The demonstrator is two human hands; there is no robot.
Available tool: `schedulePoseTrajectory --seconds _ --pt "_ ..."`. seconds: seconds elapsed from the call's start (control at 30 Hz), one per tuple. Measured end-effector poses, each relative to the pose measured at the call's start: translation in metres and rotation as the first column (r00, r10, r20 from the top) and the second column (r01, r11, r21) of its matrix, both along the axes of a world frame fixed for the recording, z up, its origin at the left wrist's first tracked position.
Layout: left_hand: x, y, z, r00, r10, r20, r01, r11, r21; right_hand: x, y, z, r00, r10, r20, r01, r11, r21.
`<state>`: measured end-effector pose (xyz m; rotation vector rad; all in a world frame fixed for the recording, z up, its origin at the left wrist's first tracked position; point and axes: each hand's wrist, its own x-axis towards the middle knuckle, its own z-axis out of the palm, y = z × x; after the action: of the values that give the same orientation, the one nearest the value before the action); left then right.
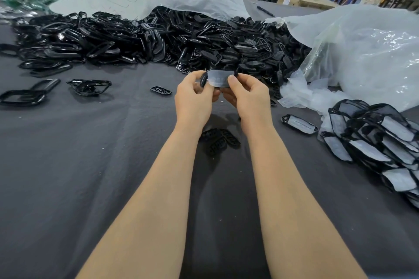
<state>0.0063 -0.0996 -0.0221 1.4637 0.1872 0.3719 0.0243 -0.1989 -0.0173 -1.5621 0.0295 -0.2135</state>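
Observation:
Both my hands are raised over the middle of the dark cloth table (pixel 90 176). Between them is a small black plastic part with a translucent grey-white pad (pixel 218 78) laid on it. My left hand (pixel 196 97) pinches its left end. My right hand (pixel 246 95) grips its right end, thumb pressed on the pad. The part's underside is hidden by my fingers.
A big heap of black plastic frames and small vented parts (pixel 158 38) runs across the back, under white plastic bags (pixel 367 52). Finished parts with pads are piled at the right (pixel 374 138). Loose parts (pixel 220 140) lie under my wrists; frames (pixel 29 93) lie at the left.

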Motion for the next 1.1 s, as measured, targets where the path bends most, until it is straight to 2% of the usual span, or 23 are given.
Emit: schedulePoseTrajectory --seconds 0.13,0.37,0.47,0.67,0.9,1.1 --pt "0.0010 0.0005 -0.0010 1.000 0.001 -0.005 -0.001 1.000 0.002 -0.0006 0.0005 0.0003 1.000 0.013 0.018 -0.012 0.996 -0.084" --pt "0.0015 -0.0037 -0.0002 1.000 -0.004 0.002 0.004 1.000 0.028 0.0022 -0.0021 0.0010 0.999 -0.044 0.008 0.045 0.993 -0.113" --pt "0.0002 -0.0029 -0.0010 0.999 -0.032 0.015 0.030 0.994 0.104 0.0023 -0.0023 0.0005 0.999 -0.037 0.000 0.037 0.995 -0.089" --pt "0.0001 -0.0011 -0.0012 1.000 -0.027 0.000 0.027 0.993 0.115 0.0013 -0.0029 0.0006 1.000 0.017 -0.023 -0.018 0.999 -0.049" --pt "-0.0040 -0.0035 0.0014 0.996 -0.090 -0.012 0.091 0.977 0.193 0.0021 -0.0030 0.0007 0.997 0.059 -0.051 -0.055 0.995 0.084" --pt "-0.0063 -0.0028 0.0036 0.991 -0.130 0.006 0.128 0.983 0.131 0.0016 -0.0080 0.0036 0.995 0.091 -0.043 -0.083 0.984 0.155"
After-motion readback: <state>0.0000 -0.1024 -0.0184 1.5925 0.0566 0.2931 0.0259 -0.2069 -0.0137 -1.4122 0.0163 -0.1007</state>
